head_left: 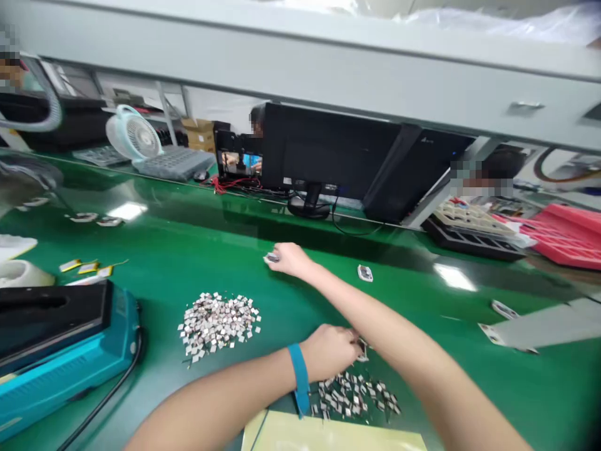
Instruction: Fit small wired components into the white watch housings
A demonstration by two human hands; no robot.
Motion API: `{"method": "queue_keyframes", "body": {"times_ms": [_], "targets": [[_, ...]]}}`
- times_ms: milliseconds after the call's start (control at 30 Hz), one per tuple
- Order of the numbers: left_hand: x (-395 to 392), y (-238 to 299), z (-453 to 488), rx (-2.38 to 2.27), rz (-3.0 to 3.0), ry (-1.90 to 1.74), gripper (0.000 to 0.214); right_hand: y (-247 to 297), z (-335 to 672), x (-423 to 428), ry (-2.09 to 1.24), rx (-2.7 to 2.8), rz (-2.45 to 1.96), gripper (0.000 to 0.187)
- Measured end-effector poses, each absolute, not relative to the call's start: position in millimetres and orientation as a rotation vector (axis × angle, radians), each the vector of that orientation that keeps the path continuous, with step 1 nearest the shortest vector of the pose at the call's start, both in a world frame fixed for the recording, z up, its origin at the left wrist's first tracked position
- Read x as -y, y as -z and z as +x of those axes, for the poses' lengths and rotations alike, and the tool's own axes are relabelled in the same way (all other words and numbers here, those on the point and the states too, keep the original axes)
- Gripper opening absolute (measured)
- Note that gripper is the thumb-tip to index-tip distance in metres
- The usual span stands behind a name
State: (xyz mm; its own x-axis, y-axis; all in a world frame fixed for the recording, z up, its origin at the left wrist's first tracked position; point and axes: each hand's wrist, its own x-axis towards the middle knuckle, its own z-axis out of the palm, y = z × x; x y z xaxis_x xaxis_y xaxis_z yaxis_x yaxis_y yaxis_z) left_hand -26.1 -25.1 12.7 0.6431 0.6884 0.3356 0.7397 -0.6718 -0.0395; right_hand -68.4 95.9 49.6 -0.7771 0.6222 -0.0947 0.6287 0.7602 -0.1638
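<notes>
My right hand (292,258) reaches far out across the green belt (197,250), its arm crossing over my left. Its fingers are closed on a small silvery part (271,257) at the belt's surface. My left hand (331,352), with a blue wristband (299,378), sits nearer me, fingers pinched on a small square piece (362,348) just above a heap of tiny metal squares (354,394). A larger heap of the same squares (219,321) lies to the left. One more small part (365,273) rests on the belt right of my right hand.
A blue and black machine (56,344) with a cable stands at the left. A yellow sheet (328,435) lies at the front edge. Beyond the belt are a black monitor (328,156), a small white fan (129,134), black and red trays (516,232), and other people.
</notes>
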Motion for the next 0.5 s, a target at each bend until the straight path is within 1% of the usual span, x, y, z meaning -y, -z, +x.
{"method": "queue_keyframes", "body": {"times_ms": [133,200,267,300,367,433,500], "targets": [[20,6,-25,1.176,-2.757,0.476,0.009,-40,74,-85,0.291,-2.838,1.255,0.025],[17,14,-23,1.171,-2.786,0.49,0.008,-31,131,-72,0.287,-2.788,1.377,0.016],[16,18,-21,1.169,-2.806,0.499,0.007,-25,167,-61,0.277,-2.758,1.443,0.007],[16,20,-20,1.169,-2.813,0.501,0.007,-23,176,-58,0.271,-2.75,1.464,0.01],[15,20,-20,1.167,-2.825,0.5,0.008,-22,179,-61,0.236,-2.733,1.527,0.021],[14,18,-20,1.166,-2.836,0.495,0.01,-23,167,-76,0.158,-2.699,1.654,0.037],[14,17,-19,1.169,-2.847,0.492,0.012,-21,146,-99,0.05,-2.648,1.818,0.045]]}}
